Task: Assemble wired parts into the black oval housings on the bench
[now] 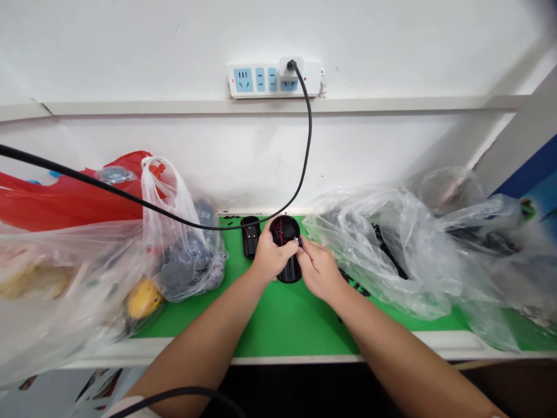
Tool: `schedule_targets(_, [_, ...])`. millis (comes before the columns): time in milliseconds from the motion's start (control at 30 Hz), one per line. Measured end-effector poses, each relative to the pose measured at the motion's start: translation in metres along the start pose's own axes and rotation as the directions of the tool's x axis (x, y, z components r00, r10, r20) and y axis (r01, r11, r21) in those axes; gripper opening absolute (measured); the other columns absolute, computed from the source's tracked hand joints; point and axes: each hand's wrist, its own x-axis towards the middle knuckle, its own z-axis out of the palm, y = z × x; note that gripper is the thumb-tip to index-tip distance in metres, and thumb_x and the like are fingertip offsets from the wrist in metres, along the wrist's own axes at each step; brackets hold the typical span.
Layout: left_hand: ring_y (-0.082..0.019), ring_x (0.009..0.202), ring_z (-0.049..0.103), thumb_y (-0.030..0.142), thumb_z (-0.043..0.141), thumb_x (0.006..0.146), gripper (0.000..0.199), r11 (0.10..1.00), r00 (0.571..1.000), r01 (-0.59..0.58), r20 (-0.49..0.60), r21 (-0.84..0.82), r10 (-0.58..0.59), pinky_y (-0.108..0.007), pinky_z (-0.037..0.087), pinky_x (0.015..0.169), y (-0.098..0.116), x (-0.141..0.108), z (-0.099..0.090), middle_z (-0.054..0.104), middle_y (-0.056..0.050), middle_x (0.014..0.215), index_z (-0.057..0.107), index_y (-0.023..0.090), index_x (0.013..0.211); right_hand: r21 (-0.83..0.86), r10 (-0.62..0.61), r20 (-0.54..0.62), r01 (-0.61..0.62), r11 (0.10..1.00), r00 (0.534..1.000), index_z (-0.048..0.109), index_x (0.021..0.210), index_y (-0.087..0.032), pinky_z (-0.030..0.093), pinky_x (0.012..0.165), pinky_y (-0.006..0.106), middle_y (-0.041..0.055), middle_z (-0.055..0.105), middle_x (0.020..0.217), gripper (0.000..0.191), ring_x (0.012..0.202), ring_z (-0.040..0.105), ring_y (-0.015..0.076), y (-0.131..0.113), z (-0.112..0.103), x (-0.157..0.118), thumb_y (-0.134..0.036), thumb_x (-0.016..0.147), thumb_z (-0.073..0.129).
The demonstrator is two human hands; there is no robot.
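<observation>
A black plastic housing (pixel 290 270), with a round hollow head and a narrower lower section, is held over the green surface; thin red wire curls inside its head. My left hand (pixel 270 254) is wrapped round its left side, the thumb across the front. On the opposite edge, my right hand (pixel 319 268) pinches with closed fingertips at a tiny dark and shiny piece, too small to name. To the left of my left hand lies another black plastic part (pixel 250 247) with red wire in it.
Clear plastic bags (pixel 404 249) crowd the right side. A white carrier bag (pixel 187 255), a red bag (pixel 65 200) and a yellow object (pixel 144 298) are at left. A black cable (pixel 308 133) hangs from the power strip (pixel 274 80) across the view. Small black pieces lie by my right wrist.
</observation>
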Motion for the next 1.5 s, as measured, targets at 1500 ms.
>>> schedule_targets(1500, [-0.027, 0.105, 0.057, 0.025, 0.078, 0.064, 0.079, 0.984, 0.828, 0.158, 0.532, 0.084, -0.178, -0.039, 0.045, 0.089, -0.010, 0.000, -0.004, 0.062, -0.010, 0.111, 0.041, 0.017, 0.134, 0.452, 0.176, -0.213, -0.063, 0.890, 0.961, 0.058, 0.125, -0.018, 0.049, 0.099, 0.034, 0.0069, 0.059, 0.122, 0.056, 0.110, 0.059, 0.0185, 0.029, -0.009, 0.016, -0.055, 0.084, 0.051])
